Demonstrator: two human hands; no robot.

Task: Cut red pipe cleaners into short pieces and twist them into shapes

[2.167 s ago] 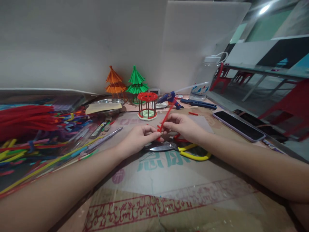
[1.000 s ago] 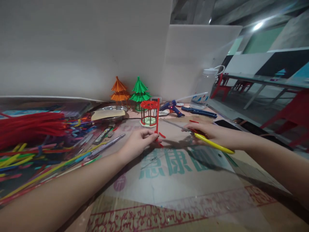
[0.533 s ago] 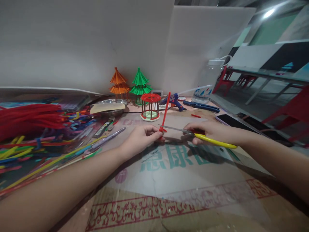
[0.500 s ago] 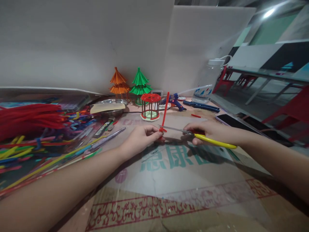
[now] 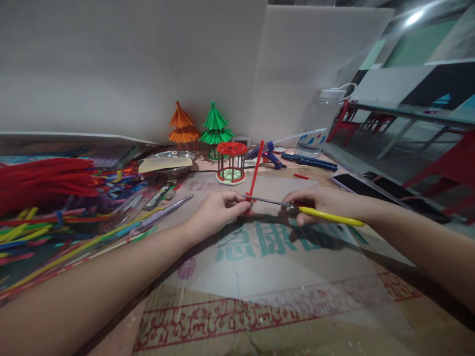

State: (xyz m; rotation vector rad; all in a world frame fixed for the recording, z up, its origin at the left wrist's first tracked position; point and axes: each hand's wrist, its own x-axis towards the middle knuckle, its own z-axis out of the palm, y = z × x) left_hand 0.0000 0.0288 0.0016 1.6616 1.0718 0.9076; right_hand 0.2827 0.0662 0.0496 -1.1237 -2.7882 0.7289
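At the centre of the frame, the left hand [image 5: 228, 210] pinches a red stem [image 5: 257, 169] near its lower end; the stem's free end points up, leaning right. Right of centre, the right hand [image 5: 321, 199] grips yellow-handled scissors [image 5: 315, 213], their blades [image 5: 272, 201] pointing left across the stem's lower part; whether they touch it is unclear. In the upper middle stand an orange tower [image 5: 181, 123], a green tower [image 5: 214, 123] and, nearer, a red cage [image 5: 232, 148], with a glue gun [image 5: 272, 158] to its right.
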